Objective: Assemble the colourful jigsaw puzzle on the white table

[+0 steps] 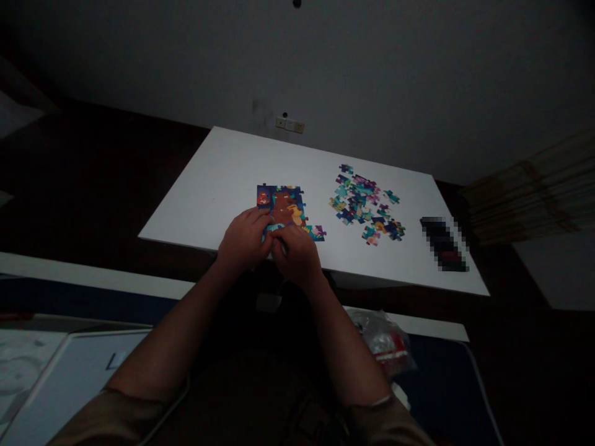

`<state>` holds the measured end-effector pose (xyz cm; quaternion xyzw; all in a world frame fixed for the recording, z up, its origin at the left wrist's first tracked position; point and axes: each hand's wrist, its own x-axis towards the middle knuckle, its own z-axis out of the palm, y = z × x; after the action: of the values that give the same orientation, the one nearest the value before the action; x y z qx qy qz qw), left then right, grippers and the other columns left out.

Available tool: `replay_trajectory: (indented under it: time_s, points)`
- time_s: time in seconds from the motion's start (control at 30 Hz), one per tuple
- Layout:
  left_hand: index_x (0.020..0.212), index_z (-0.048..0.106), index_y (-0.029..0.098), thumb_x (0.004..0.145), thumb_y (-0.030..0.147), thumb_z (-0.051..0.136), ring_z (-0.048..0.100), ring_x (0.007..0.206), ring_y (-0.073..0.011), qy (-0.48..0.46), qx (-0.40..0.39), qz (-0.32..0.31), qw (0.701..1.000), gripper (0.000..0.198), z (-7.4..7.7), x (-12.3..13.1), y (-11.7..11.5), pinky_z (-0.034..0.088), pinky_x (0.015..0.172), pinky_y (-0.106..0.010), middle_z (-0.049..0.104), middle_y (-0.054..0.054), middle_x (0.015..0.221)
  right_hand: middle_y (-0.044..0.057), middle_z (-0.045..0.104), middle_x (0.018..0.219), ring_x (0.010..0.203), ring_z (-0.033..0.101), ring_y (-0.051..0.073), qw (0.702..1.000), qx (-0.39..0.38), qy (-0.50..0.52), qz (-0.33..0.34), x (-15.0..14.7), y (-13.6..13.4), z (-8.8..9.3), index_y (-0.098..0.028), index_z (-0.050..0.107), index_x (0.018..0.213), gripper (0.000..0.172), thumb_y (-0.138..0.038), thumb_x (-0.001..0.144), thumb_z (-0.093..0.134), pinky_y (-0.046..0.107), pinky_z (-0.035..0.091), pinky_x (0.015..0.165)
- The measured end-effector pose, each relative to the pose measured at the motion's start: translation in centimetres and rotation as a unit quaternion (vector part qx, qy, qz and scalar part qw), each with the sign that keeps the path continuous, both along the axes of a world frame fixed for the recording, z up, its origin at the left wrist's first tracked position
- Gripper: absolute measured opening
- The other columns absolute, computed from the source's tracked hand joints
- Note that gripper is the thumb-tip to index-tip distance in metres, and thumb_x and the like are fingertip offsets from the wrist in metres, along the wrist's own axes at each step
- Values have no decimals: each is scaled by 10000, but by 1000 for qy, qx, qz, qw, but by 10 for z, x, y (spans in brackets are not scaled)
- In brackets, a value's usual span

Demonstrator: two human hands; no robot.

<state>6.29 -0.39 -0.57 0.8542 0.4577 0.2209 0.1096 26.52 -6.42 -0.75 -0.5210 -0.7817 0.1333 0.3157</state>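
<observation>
A partly joined jigsaw puzzle (284,207) with a brown animal figure and a dark blue border lies near the front edge of the white table. Over its lower left corner is my left hand (245,240), its fingers bent and held together. Close beside it, my right hand (297,253) curls over the puzzle's lower edge, thumb side toward the left hand. The fingertips of both hands nearly meet, and what is between them is hidden. Joined pieces in teal and pink (317,233) stick out at the puzzle's lower right.
Loose jigsaw pieces (357,201) lie in a heap to the right on the white table (186,204). Farther right is a blurred-out dark object (444,244). A clear plastic bag (385,347) rests below, beside my right forearm. Wall sockets (290,125) are behind the table.
</observation>
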Motion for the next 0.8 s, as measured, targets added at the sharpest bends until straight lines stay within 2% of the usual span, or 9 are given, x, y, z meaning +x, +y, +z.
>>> replay_trajectory:
  time_s: [0.2,0.4,0.8]
  points:
    - [1424,898,220,1081,288,719,785,1633,-436,7,-1,7,1000,393,1,0,1,618,1432,-681,869,-192,1703,123,889,1192,1165,800,340,1000,10,14,-16,-2,0,-4,-314,866,1210,245,-135,1191,699,481,642,1079]
    - [1429,897,243,1069,273,750,776,1644,-431,11,-4,12,1000,389,0,-2,1,615,1428,-677,866,-181,1708,130,884,1218,1172,781,322,1000,21,14,7,1,1,-7,-228,857,1276,241,-208,1253,618,469,610,1095]
    - [1414,882,269,1075,279,761,779,1623,-417,-3,12,7,1000,360,-9,-4,4,627,1406,-689,869,-170,1693,110,900,1242,1185,785,322,999,15,36,6,0,1,-8,-261,852,1253,191,-194,1212,679,454,609,1073]
